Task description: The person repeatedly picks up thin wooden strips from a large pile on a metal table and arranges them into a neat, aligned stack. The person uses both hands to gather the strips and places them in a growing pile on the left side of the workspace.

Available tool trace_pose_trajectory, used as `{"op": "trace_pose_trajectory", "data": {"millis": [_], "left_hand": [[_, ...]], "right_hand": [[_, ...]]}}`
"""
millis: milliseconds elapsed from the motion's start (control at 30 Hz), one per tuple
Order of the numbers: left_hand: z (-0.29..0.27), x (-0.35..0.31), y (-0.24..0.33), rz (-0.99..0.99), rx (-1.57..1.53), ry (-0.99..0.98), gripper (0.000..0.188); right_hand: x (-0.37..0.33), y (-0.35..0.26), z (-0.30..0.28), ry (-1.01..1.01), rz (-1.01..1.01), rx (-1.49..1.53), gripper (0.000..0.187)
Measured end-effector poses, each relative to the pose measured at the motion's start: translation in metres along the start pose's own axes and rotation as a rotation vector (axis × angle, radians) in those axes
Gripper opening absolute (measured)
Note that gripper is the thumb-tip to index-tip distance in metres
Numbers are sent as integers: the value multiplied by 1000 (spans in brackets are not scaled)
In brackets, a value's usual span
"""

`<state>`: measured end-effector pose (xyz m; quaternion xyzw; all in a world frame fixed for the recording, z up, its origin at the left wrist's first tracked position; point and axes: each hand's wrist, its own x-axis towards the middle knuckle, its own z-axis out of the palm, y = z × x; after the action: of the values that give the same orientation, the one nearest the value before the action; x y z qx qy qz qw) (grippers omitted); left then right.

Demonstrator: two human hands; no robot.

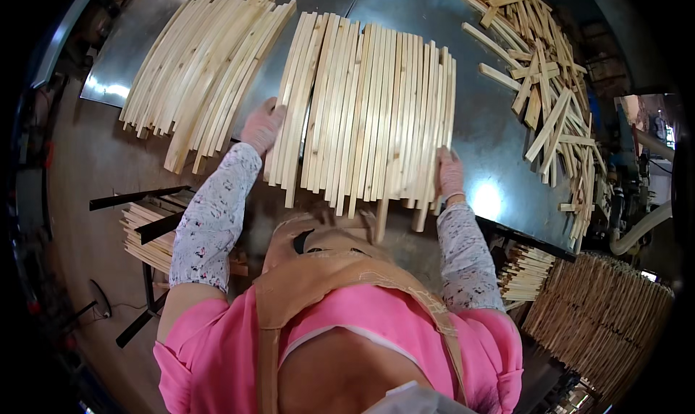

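slats (369,110) pale wood | table (499,117) grey | gloves (262,126) perhaps pink

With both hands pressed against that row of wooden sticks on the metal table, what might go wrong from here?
The row of sticks overhangs the table edge near the person, so a few might slip off. The left hand and right hand press bare wood through thin gloves, so splinters or pinched fingers seem possible. The neighbouring stack lies close and could get knocked.

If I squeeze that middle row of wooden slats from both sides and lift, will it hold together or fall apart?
Likely to fall apart: the row of slats is many separate thin sticks lying side by side, with uneven ends. Each looks stiff and light, so a flat push between left hand and right hand should slide them across the smooth metal table.
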<state>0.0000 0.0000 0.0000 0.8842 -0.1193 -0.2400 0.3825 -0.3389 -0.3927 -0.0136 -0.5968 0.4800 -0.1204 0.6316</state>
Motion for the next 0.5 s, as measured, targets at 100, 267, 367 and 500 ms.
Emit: {"op": "trace_pose_trajectory", "data": {"millis": [100,267,367,500], "left_hand": [[-3,-6,26,-64,70,101,80],[-46,24,50,-28,231,232,84],[-48,27,63,-105,462,114,88],[5,-4,72,-23,763,136,96]], "right_hand": [[-12,-12,47,113,-206,-141,56],[-7,-21,90,-40,-135,-275,54],[24,-56,92,62,-253,-712,51],[109,-151,138,76,-768,-806,50]]}}
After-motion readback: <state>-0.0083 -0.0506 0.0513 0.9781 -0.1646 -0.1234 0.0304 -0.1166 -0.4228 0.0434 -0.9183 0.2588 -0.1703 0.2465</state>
